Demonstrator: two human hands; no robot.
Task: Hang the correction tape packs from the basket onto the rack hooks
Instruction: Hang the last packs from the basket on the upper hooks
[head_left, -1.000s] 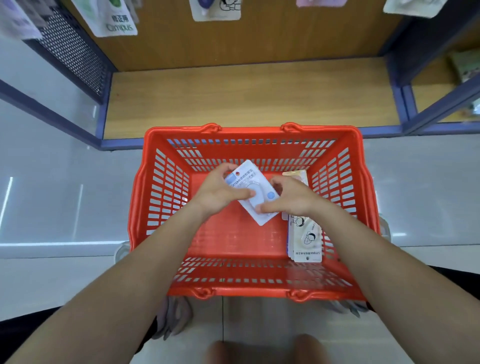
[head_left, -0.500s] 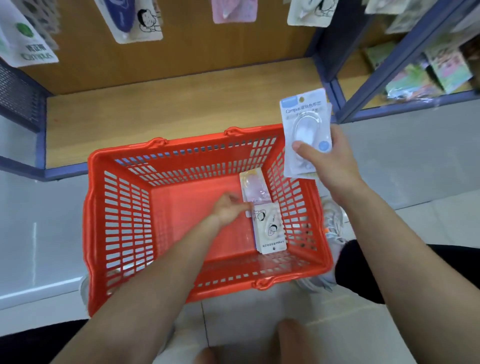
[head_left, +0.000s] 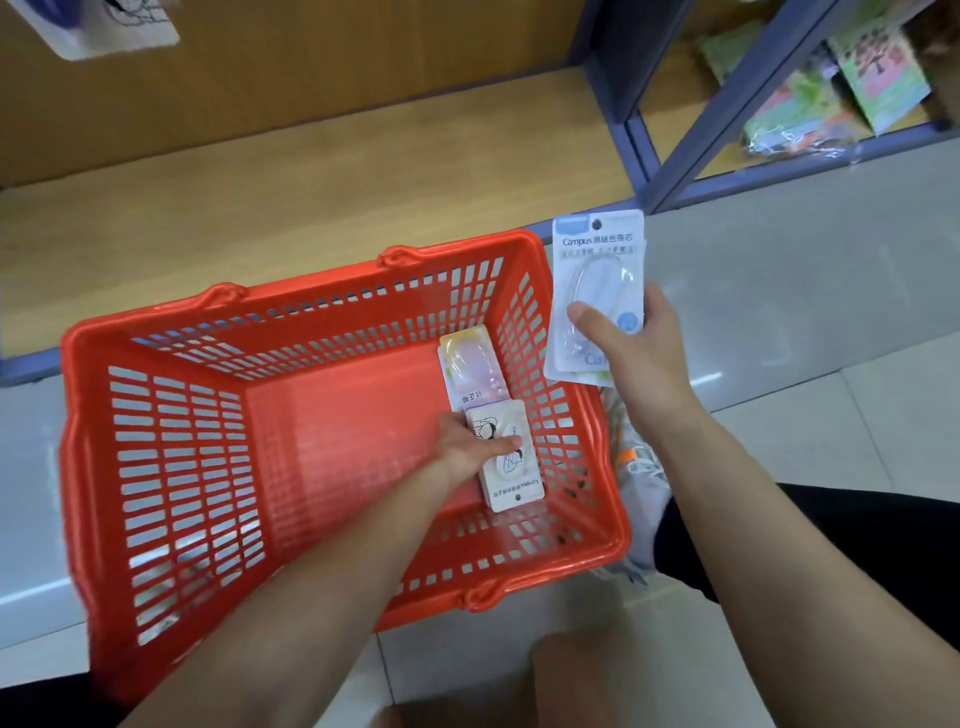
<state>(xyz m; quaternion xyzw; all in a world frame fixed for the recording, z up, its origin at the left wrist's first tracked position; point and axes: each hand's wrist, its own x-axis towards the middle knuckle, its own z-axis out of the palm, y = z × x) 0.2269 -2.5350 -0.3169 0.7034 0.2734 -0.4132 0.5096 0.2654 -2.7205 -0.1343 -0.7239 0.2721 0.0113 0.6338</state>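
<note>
A red plastic basket (head_left: 171, 467) stands on the floor in front of the shelf. My right hand (head_left: 631, 353) holds a white and blue correction tape pack (head_left: 597, 260) upright, outside the basket's right rim. My left hand (head_left: 467, 447) is down inside the basket, with the thumb laid across a white pack with a cartoon print (head_left: 511, 478); its fingers are hidden beneath. A pale pink and yellow pack (head_left: 467, 369) lies just beyond it against the basket's right wall.
A wooden bottom shelf (head_left: 311, 176) with a blue frame runs behind the basket. One hanging pack (head_left: 114, 26) shows at the top left edge. Colourful goods (head_left: 831, 93) fill the neighbouring shelf bay at the upper right. My knee (head_left: 597, 675) is at the bottom.
My right hand has lifted the white and blue pack out of the basket to the right. My left hand has moved onto the cartoon pack. The view has swung to the right.
</note>
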